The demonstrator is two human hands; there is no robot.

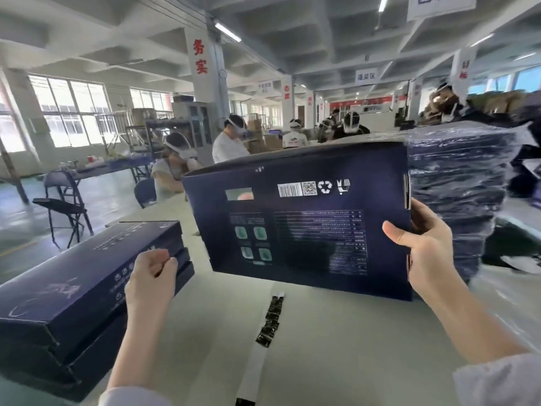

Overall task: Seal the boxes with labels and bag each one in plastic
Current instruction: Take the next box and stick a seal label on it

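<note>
The right hand (427, 247) is gripping the dark blue box (295, 218) by its right edge, thumb on the printed face, holding it on edge over the white table (336, 361). The left hand (150, 273) is curling its fingers at the end of the stacked boxes (73, 288). It is perhaps touching them, but I cannot tell if it grips. The label strip (270, 320) is lying between the arms.

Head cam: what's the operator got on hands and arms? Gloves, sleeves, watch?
No gloves: the left hand and right hand are bare, with no ring, watch or wristband showing. Forearms are uncovered as well. The left white fabric sleeve and right white fabric sleeve only appear near the bottom edge, plain, with no markings or cables visible.
</note>
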